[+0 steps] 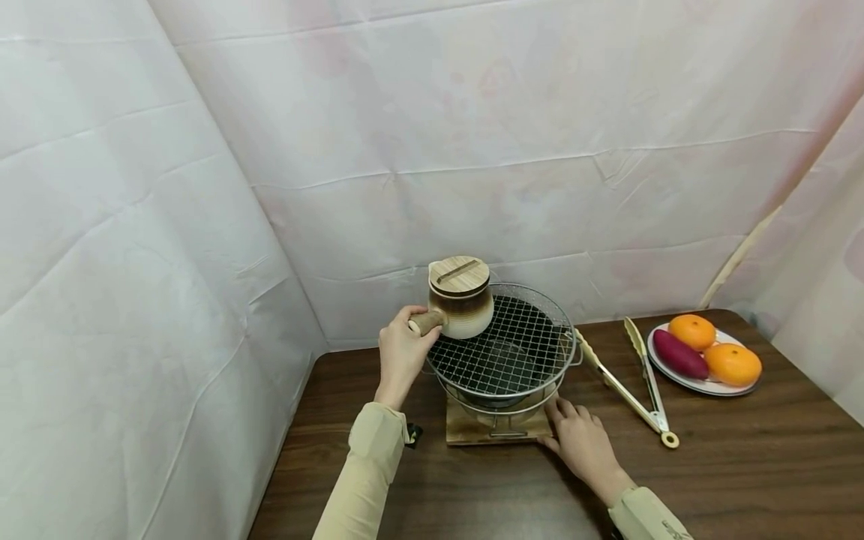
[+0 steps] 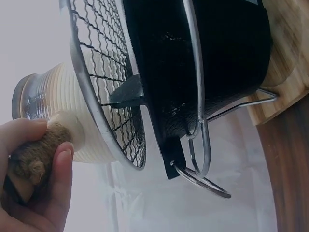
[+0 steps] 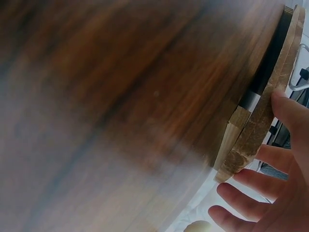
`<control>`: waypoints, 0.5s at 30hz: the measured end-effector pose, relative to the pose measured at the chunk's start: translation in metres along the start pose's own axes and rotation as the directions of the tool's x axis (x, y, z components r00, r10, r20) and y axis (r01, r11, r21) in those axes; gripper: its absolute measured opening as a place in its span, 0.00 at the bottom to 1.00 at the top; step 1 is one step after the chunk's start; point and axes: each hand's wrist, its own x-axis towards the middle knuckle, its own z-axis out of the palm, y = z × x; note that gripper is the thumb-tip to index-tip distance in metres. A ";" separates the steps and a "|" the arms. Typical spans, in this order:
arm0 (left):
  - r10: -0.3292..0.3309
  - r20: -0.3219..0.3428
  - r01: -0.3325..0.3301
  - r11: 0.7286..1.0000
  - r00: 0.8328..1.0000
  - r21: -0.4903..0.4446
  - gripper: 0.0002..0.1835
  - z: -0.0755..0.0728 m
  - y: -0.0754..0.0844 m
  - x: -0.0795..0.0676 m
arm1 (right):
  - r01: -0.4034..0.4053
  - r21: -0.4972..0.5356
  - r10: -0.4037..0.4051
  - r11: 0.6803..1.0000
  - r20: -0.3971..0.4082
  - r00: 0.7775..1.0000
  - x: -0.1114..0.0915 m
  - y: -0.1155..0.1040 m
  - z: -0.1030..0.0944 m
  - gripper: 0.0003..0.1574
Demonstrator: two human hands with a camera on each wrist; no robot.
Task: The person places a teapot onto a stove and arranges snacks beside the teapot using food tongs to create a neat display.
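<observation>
In the head view, a small cream-and-brown ceramic pot (image 1: 466,315) with a wooden lid (image 1: 460,275) is over the back left of a round wire grill net (image 1: 502,352). I cannot tell whether its base touches the mesh. My left hand (image 1: 403,346) grips the pot's rope-wrapped side handle (image 2: 36,154) between thumb and fingers. Under the net is a black stove bowl (image 2: 227,53) in a wire stand, set on a wooden board (image 1: 466,433). My right hand (image 1: 583,444) holds the board's front right corner, thumb and fingers on adjoining edges.
Metal tongs (image 1: 631,397) lie spread to the right of the stove. Farther right, a white plate (image 1: 717,388) bears two oranges (image 1: 734,364) and a purple sweet potato (image 1: 678,354). A pale curtain (image 1: 432,150) hangs behind the brown table (image 1: 337,450).
</observation>
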 end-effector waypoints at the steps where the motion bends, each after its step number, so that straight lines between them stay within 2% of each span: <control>1: 0.000 0.003 0.000 1.000 1.000 0.000 0.20 0.000 0.000 0.000 | 0.000 -0.001 0.000 1.000 0.001 1.000 0.000 0.000 0.000 0.41; 9: 0.010 0.042 -0.008 0.999 0.999 -0.051 0.20 -0.002 -0.004 -0.002 | -0.014 -0.007 0.014 1.000 0.015 1.000 0.000 -0.001 0.000 0.41; 15: 0.023 0.033 -0.021 0.998 0.999 -0.060 0.24 -0.002 -0.008 -0.003 | -0.014 -0.014 0.015 1.000 0.018 1.000 0.000 -0.001 0.000 0.42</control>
